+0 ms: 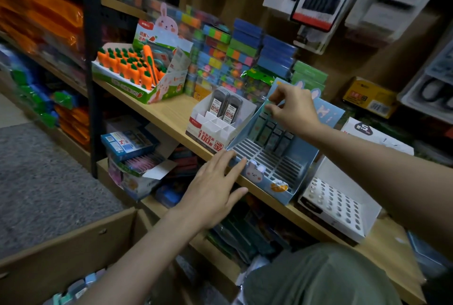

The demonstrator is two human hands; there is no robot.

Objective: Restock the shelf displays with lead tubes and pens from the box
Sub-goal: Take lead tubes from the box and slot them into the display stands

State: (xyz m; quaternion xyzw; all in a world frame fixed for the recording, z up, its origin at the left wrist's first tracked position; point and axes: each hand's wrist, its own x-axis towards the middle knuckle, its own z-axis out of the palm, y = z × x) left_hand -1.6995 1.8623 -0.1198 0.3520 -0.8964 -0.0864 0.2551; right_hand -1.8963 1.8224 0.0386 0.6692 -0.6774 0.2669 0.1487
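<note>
Fingers of the left hand [215, 188] lay straight against the blue display tray's [297, 157] front corner on the shelf [166, 113]; the right hand [293, 106] pinched a lead tube [270, 106] over its back row.

The light is dim and soft, with no hard shadows. The edges look bent and blurry. The middle is a bit sharper. Corners are dark.
</note>
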